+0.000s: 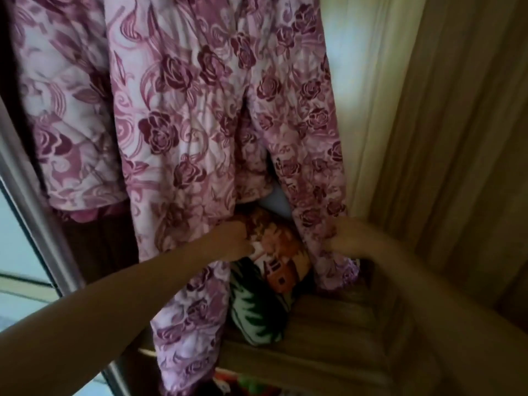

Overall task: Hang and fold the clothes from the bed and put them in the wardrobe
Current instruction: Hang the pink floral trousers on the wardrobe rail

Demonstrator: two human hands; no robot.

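A: Where is the rose-print garment (183, 132)?

B: It hangs full length through the middle of the frame, from the top edge down to the lower centre. It is pink with dark purple roses, and it sits inside the wardrobe opening. What it hangs from lies above the top edge, out of view.

A: And the hands?

B: Both are on it, low down. The left hand (231, 241) comes in from the lower left on a bare forearm. Its fingers are curled round the inner edge of the front panel, just right of centre. The right hand (343, 238) comes in from the lower right and grips the sleeve (308, 144) close to the cuff, fingers wrapped round the cloth. Both are blurred, so I cannot tell how each single finger lies.

A: What sits between them?

B: A folded cloth (271, 281) printed in orange, green and white. It rests on a wooden shelf (343, 324) at the lower right, behind the hanging fabric.

A: Anything else of the same print?

B: A shorter piece (57, 110) hangs at the upper left and ends in a pink hem. I cannot tell whether it belongs to the same garment.

A: And around the edges?

B: A grey metal door frame (31, 201) slants down the left side. A beige curtain (457, 138) fills the right side.
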